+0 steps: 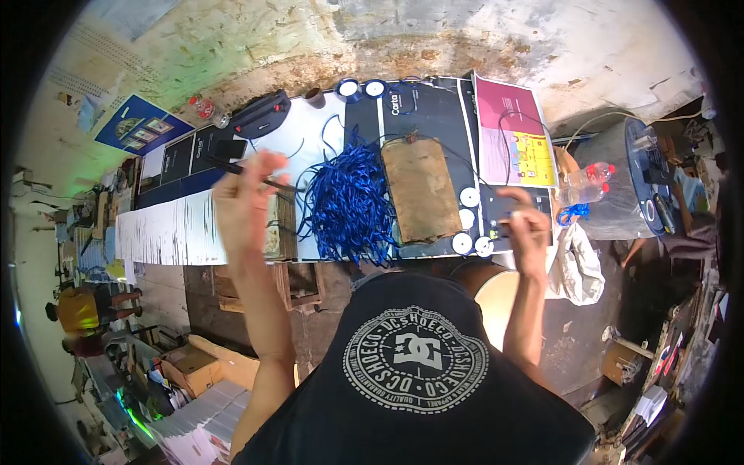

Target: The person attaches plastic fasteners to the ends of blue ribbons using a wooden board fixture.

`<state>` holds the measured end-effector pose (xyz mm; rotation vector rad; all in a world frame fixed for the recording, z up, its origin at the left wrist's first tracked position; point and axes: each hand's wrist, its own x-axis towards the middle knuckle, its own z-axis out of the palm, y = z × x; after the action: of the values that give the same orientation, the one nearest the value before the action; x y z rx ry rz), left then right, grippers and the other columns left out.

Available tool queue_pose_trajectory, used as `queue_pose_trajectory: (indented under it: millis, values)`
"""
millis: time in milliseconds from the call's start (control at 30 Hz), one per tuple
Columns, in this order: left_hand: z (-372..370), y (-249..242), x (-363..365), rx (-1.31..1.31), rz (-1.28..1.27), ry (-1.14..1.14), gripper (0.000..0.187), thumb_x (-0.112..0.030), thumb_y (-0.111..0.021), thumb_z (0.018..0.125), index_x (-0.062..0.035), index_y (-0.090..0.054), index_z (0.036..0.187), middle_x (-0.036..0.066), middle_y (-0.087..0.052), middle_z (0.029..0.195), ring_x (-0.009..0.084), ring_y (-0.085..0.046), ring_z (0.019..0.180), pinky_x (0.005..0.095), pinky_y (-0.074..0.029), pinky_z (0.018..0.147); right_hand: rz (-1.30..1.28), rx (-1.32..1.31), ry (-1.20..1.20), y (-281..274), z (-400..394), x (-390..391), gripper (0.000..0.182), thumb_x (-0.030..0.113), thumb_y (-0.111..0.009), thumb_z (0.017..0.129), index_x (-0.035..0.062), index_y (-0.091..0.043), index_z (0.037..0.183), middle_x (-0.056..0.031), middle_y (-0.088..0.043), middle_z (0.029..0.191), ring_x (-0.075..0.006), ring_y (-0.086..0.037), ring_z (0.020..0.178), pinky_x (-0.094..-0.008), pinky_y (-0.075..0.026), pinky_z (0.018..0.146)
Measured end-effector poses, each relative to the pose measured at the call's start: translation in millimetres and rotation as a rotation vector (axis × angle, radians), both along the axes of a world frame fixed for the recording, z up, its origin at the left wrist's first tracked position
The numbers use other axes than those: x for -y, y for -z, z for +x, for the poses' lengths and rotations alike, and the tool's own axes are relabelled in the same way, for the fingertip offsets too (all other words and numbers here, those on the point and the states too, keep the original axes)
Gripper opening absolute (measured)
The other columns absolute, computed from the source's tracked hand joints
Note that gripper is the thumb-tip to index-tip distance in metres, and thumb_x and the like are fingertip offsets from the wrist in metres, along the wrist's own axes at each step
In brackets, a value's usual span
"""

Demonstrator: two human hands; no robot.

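My left hand (248, 205) is raised over the left part of the table, its fingers closed round a thin dark stick-like tool (225, 163). Below and beside it lies a long row of white sheets (167, 232) with dark gaps along the edge. A heap of shiny blue ribbon strips (349, 205) sits in the middle, right of that hand. Next to the heap is a worn brown board (422, 190). My right hand (527, 236) hovers at the table's right end with fingers curled together; what they pinch I cannot tell. White round spools (469, 198) lie between it and the board.
Blue ribbon rolls (349, 89) and a small brown cup (315, 97) stand along the back, near a black bag (261, 115). A colourful poster (518, 132) covers the back right. Plastic bottles (593, 182) and a grey drum (620, 201) are further right. Another person (85, 310) is far left.
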<state>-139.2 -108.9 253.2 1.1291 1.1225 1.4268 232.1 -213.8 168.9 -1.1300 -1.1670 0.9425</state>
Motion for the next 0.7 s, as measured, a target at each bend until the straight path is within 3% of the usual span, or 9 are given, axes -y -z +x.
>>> queue_pose_trajectory:
  millis: [33, 100, 133, 200, 267, 400, 467, 633, 700]
  values:
    - [16, 12, 9, 0.045, 0.047, 0.134, 0.021, -0.016, -0.059, 0.089, 0.0026, -0.068, 0.091, 0.015, -0.067, 0.093, 0.0195, -0.064, 0.088, 0.0298, -0.052, 0.075, 0.081, 0.037, -0.113, -12, -19, -11, 0.017, 0.014, -0.062, 0.082, -0.001, -0.067, 0.075, -0.0145, -0.064, 0.091, -0.0241, -0.052, 0.104, -0.034, -0.04, 0.074]
    - [61, 27, 28, 0.007, 0.096, 0.328, 0.015, -0.011, -0.061, 0.087, 0.0014, -0.069, 0.091, 0.013, -0.066, 0.103, 0.0171, -0.063, 0.09, 0.0278, -0.05, 0.078, -0.051, -0.012, -0.332, -21, -51, -16, 0.008, 0.006, -0.063, 0.08, 0.0027, -0.071, 0.081, -0.0136, -0.057, 0.118, -0.0181, -0.054, 0.101, -0.0307, -0.042, 0.076]
    - [82, 28, 39, 0.024, -0.076, 0.33, 0.013, -0.009, -0.061, 0.086, 0.0006, -0.069, 0.091, 0.014, -0.064, 0.109, 0.0156, -0.061, 0.095, 0.0275, -0.048, 0.079, 0.045, 0.049, -0.432, -23, -69, -23, 0.007, 0.006, -0.064, 0.081, 0.004, -0.071, 0.082, -0.013, -0.05, 0.129, -0.0159, -0.055, 0.099, -0.0287, -0.044, 0.077]
    - [99, 54, 51, 0.156, 0.025, 0.481, 0.011, -0.006, -0.061, 0.086, 0.0019, -0.068, 0.088, 0.017, -0.057, 0.122, 0.0163, -0.058, 0.099, 0.0282, -0.047, 0.082, 0.228, 0.142, -0.454, -18, -98, -29, 0.007, 0.006, -0.066, 0.081, 0.0026, -0.07, 0.085, -0.0105, -0.065, 0.099, -0.0178, -0.059, 0.09, -0.03, -0.046, 0.072]
    - [107, 53, 62, 0.226, -0.043, 0.492, 0.012, -0.003, -0.058, 0.087, 0.0042, -0.067, 0.088, 0.018, -0.056, 0.123, 0.0164, -0.058, 0.099, 0.0288, -0.046, 0.083, -0.026, 0.054, -0.481, -17, -110, -20, 0.008, 0.005, -0.065, 0.081, 0.0005, -0.068, 0.087, -0.0086, -0.065, 0.082, -0.019, -0.061, 0.08, -0.0304, -0.046, 0.069]
    - [78, 54, 58, -0.09, -0.072, 0.391, 0.025, -0.011, -0.049, 0.094, 0.0091, -0.063, 0.095, 0.018, -0.064, 0.106, 0.0212, -0.061, 0.096, 0.0339, -0.047, 0.088, 0.053, 0.151, -0.515, -14, -104, -13, 0.006, 0.003, -0.063, 0.082, -0.0016, -0.065, 0.084, -0.0092, -0.063, 0.079, -0.0201, -0.06, 0.072, -0.0302, -0.046, 0.066]
    - [74, 55, 58, 0.095, -0.085, 0.322, 0.026, -0.012, -0.047, 0.095, 0.009, -0.062, 0.097, 0.018, -0.065, 0.099, 0.022, -0.062, 0.092, 0.0348, -0.047, 0.087, 0.038, 0.157, -0.525, -11, -101, -11, 0.005, 0.002, -0.063, 0.082, -0.0014, -0.065, 0.084, -0.0088, -0.063, 0.079, -0.0199, -0.06, 0.071, -0.0298, -0.046, 0.066]
    - [81, 61, 58, 0.074, -0.061, 0.244, 0.024, -0.01, -0.048, 0.094, 0.0093, -0.062, 0.098, 0.018, -0.065, 0.099, 0.0222, -0.063, 0.09, 0.0343, -0.048, 0.086, 0.14, 0.109, -0.384, -3, -99, -8, 0.007, 0.001, -0.06, 0.083, -0.0008, -0.067, 0.083, -0.009, -0.065, 0.087, -0.0232, -0.059, 0.095, -0.0305, -0.046, 0.073]
    - [85, 62, 61, 0.01, -0.016, 0.255, 0.02, -0.008, -0.051, 0.092, 0.007, -0.064, 0.096, 0.014, -0.063, 0.1, 0.0173, -0.059, 0.092, 0.0278, -0.045, 0.084, 0.073, -0.057, -0.196, -13, -103, -7, 0.009, 0.0, -0.057, 0.085, -0.0028, -0.066, 0.083, -0.0129, -0.063, 0.098, -0.0205, -0.057, 0.096, -0.0268, -0.043, 0.076]
